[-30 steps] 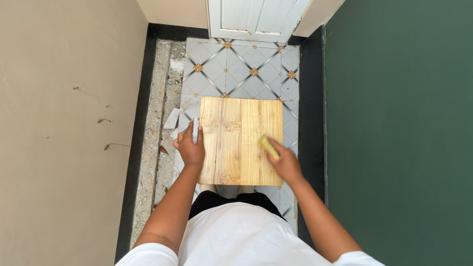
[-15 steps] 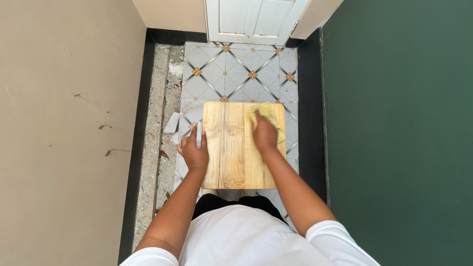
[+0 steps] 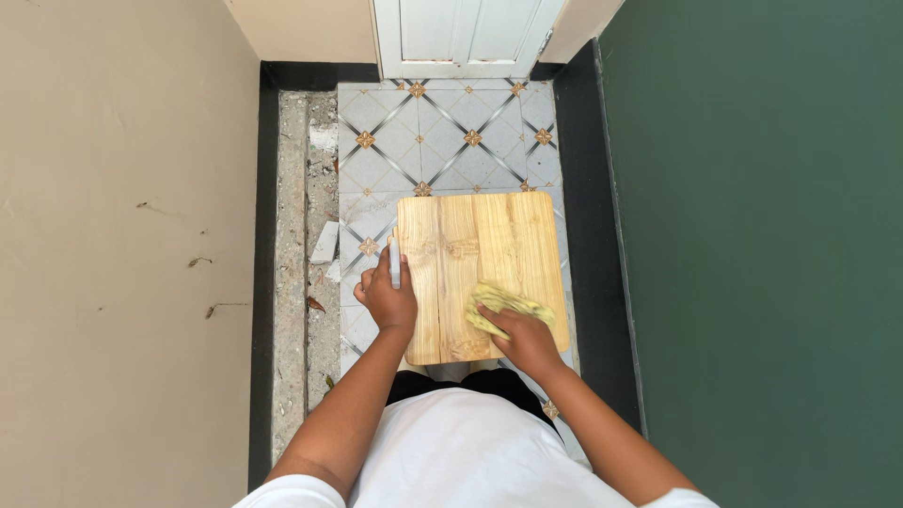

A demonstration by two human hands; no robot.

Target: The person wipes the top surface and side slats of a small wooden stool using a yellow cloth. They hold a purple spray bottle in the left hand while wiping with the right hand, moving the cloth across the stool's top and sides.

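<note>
Swept back toward the body since half a sec ago: R hand (image 3: 529, 341) plus yellow cloth (image 3: 506, 309), then up at far right corner of the wooden board (image 3: 480, 273), now down at near right part. Board itself looks shifted a touch rightward in frame; could be head cam drift, can't tell.

Head view, only view on offer:

Board flat, held above the patterned tile floor (image 3: 442, 141), straight ahead of torso, between both hands. Roughly square, slightly longer front-to-back; grain running away from the body toward the white door (image 3: 461, 38).

L hand (image 3: 388, 299) at board's left edge, about mid-length, fingers curled round a slim pale stick-like item (image 3: 394, 263), upright along the edge. What it is: too small to tell. Hand touching or just beside board edge, hard to say which.

R hand pressed flat-ish on the cloth, fingers bent over it, cloth bunched and spread toward top left of the hand, lying on board surface near front right corner. R hand nearer the cloth, obviously; L well apart from it, across the board's width.

Containers: none in sight, nothing holding anything.

Around: beige wall (image 3: 122, 235) left, dark green wall (image 3: 752, 235) right, rough concrete strip (image 3: 306, 235) w/ rubble bits beside tiles. White shirt (image 3: 451, 442) at bottom of frame.
</note>
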